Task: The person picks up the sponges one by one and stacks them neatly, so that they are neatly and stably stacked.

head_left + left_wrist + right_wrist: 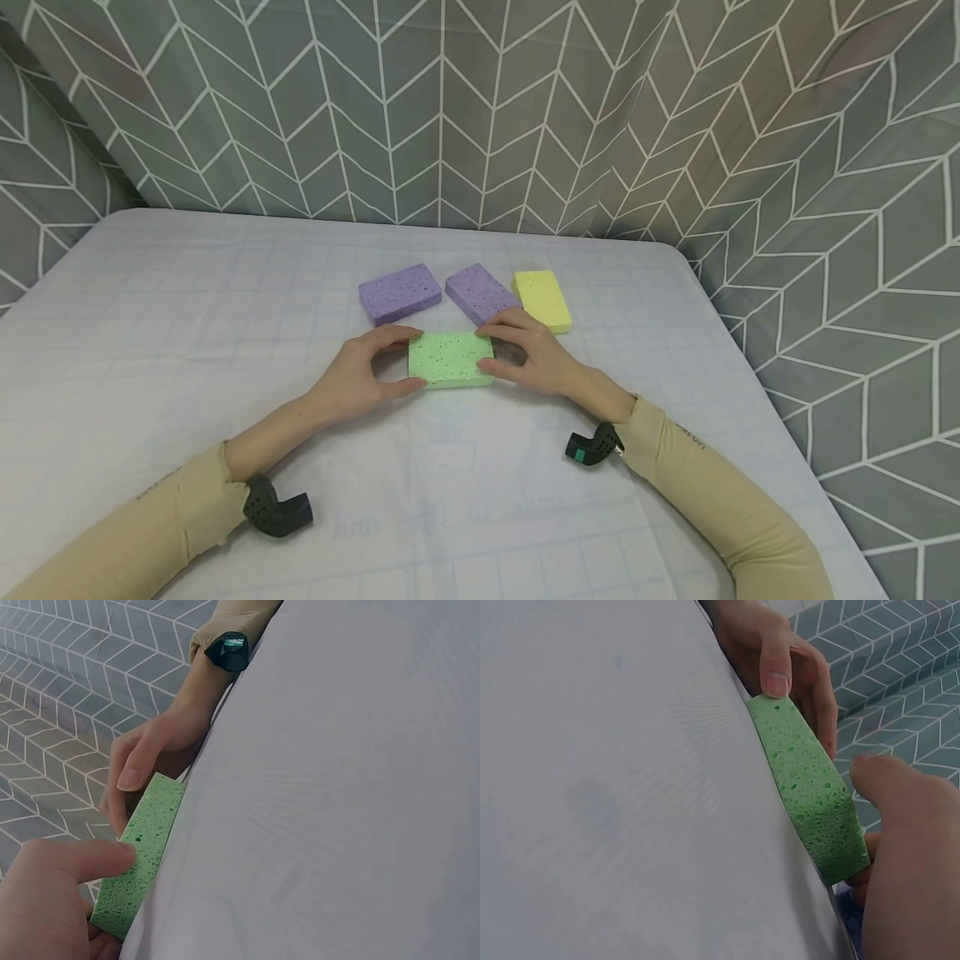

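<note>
A green sponge lies flat on the white-covered table, its long side facing me. My left hand holds its left end, thumb at the near edge and fingers at the far edge. Around the right end curves my right hand, with the thumb over the top and fingers toward the far corner; in the right wrist view the thumb looks slightly apart from the sponge. Just behind are a purple sponge, a second purple sponge and a yellow sponge. The right fingers partly cover the second purple one.
A white cloth with faint grid lines covers the table. Grey curtains with white chevron lines hang behind it and along the right side. A black wrist camera sits on the left sleeve, another camera on the right.
</note>
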Tool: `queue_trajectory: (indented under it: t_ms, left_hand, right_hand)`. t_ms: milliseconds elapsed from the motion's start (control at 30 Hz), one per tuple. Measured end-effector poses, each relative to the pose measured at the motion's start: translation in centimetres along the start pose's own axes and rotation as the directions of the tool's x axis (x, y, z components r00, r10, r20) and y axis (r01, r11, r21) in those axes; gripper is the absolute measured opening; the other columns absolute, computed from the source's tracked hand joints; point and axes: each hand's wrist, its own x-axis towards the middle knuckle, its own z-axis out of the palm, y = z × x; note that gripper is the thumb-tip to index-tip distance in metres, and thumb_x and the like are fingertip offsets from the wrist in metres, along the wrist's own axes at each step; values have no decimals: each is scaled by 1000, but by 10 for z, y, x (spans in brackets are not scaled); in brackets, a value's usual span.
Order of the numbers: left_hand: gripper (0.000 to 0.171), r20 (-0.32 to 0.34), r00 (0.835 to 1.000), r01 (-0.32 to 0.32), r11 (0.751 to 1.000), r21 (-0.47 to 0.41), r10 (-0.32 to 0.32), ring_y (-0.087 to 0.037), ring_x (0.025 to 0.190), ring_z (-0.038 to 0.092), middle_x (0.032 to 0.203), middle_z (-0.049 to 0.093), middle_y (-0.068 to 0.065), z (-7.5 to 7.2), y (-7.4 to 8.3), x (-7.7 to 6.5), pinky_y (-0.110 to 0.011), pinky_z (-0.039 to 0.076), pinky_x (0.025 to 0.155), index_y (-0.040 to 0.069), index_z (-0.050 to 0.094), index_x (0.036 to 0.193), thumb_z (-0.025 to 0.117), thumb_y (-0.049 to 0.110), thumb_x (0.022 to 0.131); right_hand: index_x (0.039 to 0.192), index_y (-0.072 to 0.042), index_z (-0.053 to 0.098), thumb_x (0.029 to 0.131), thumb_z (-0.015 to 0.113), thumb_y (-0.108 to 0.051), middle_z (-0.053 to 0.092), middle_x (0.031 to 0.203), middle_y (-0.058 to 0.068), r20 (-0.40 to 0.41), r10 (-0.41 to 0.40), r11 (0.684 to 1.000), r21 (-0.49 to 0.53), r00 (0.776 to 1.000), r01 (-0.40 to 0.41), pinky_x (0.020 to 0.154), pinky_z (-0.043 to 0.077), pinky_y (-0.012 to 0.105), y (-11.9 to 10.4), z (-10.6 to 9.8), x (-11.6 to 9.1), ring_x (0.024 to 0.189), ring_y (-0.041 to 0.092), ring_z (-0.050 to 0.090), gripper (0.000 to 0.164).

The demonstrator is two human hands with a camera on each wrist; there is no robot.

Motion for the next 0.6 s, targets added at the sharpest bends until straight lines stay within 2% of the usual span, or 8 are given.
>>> queue_trajectory:
  t_ms: [167,267,600]
  left_hand:
    - [63,1,1000,1,1000,-2,-1,-24,121,62,132,63,-7,0,0,0,-42,49,108,7,61,132,88,20,77]
    - [63,5,1000,7,1000,-5,-7,-25,122,61,132,63,-7,0,0,0,-43,48,109,7,61,133,87,21,77]
    - [63,10,1000,12,1000,-1,-12,-25,123,61,132,63,-7,1,-1,1,-44,49,109,7,60,133,87,22,77]
  right_hand:
    - [113,-4,73,91,72,-30,68,110,7,-17,-11,1000,-4,1000,11,91,53,33,0,0,0,104,19,60,33]
    - [112,-5,73,88,74,-17,69,109,7,-26,-9,1000,-13,1000,9,92,54,34,0,1,1,104,19,61,28]
    - [111,-5,73,88,72,-13,69,109,7,-49,-18,1000,-17,999,17,93,54,35,0,2,1,104,20,62,24]
